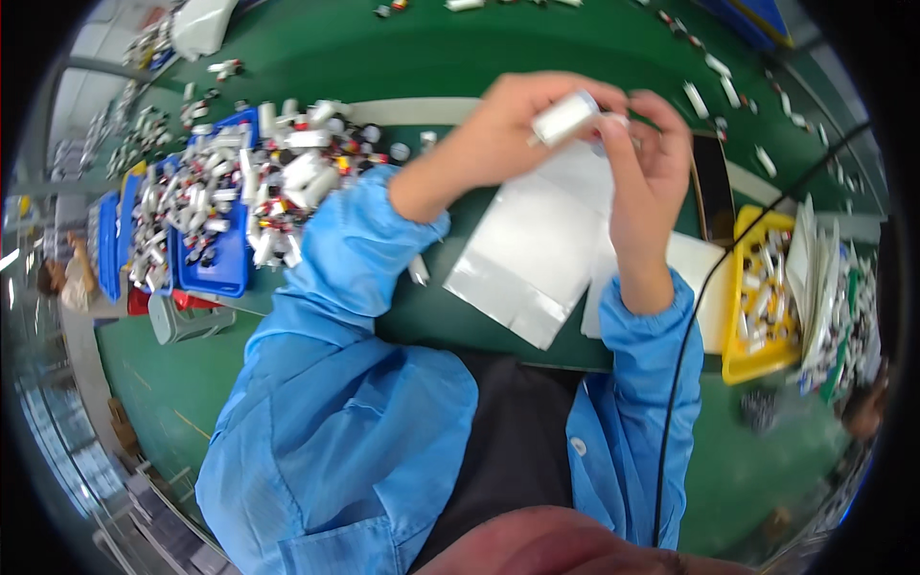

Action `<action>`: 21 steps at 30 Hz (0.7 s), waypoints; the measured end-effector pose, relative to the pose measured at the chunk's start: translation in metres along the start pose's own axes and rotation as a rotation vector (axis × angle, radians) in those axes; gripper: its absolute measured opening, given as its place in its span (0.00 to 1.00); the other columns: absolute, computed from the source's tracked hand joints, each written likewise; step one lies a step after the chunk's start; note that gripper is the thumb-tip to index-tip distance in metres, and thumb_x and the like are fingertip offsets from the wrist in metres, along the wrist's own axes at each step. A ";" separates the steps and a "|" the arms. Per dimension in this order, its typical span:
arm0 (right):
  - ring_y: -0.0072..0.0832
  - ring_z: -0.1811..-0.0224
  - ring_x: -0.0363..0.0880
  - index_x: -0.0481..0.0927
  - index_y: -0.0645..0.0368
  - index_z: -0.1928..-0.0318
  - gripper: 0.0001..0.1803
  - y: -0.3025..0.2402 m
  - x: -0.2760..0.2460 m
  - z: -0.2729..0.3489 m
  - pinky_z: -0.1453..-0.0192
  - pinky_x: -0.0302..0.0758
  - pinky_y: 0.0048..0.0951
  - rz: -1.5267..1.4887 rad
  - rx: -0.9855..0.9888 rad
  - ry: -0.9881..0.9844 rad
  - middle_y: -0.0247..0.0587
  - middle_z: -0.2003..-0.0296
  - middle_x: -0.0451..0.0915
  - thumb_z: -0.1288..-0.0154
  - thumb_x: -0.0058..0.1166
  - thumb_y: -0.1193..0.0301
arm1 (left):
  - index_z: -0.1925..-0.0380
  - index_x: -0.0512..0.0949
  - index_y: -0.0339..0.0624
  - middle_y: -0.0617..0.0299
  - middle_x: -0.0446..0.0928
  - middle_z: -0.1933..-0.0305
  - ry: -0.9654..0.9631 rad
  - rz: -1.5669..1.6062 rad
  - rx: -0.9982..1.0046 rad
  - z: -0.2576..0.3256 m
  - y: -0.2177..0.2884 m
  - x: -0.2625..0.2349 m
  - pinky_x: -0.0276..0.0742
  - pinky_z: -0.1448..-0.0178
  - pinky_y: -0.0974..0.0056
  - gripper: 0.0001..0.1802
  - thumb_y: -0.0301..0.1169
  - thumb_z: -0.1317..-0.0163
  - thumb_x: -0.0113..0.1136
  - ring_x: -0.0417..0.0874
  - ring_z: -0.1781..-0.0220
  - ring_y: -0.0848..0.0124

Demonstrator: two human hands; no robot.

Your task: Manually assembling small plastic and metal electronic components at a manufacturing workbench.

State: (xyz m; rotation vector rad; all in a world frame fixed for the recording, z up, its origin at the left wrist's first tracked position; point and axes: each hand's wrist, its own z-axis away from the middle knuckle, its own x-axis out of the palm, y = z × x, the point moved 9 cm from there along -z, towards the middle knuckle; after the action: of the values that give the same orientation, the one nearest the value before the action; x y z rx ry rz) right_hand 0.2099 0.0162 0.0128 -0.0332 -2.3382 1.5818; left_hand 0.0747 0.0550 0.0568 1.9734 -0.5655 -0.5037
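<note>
Head view: a small white cylinder (565,117) is pinched between the fingers of the left hand (498,134) and the right hand (652,153), raised above the green surface (402,57) and a clear plastic bag (532,254). It is judged light, rigid and smooth, best gripped around its middle. Blue bins (220,268) of similar parts lie left.

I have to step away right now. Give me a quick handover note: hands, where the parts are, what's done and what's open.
Left hand and right hand are raised together over the green bench, both pinching one small white cylinder.
White sheets lie flat under the hands.
Blue bins at left are heaped with small parts; yellow bin at right holds more.
Done: one piece picked up.
Open: that piece is in hand, not set down.
</note>
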 end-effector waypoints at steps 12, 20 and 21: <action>0.31 0.48 0.78 0.72 0.62 0.36 0.25 0.032 0.011 0.003 0.42 0.72 0.33 -0.616 0.554 -0.112 0.41 0.47 0.80 0.30 0.53 0.68 | 0.48 0.82 0.35 0.58 0.86 0.52 0.090 -0.102 -0.253 0.015 0.039 -0.061 0.83 0.50 0.68 0.14 0.23 0.33 0.63 0.86 0.55 0.72; 0.50 0.61 0.83 0.84 0.62 0.57 0.11 0.031 0.038 0.031 0.56 0.80 0.44 1.012 -0.074 -0.572 0.52 0.61 0.81 0.40 0.59 0.73 | 0.38 0.77 0.36 0.50 0.83 0.45 -0.114 -1.241 -0.669 0.053 -0.091 -0.452 0.78 0.40 0.61 0.25 0.33 0.34 0.62 0.85 0.46 0.63; 0.49 0.61 0.83 0.84 0.62 0.57 0.10 0.032 0.043 0.040 0.55 0.81 0.44 1.060 -0.072 -0.592 0.50 0.61 0.80 0.39 0.59 0.73 | 0.37 0.76 0.36 0.49 0.83 0.43 -0.125 -1.246 -0.745 0.062 -0.108 -0.470 0.77 0.38 0.60 0.27 0.35 0.34 0.62 0.85 0.43 0.60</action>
State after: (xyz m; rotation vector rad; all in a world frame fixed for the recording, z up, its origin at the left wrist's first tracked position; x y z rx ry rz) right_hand 0.1531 0.0010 -0.0189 -1.1295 -3.0660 2.1418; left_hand -0.3199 0.3293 -0.0152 1.3471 0.7981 -1.3483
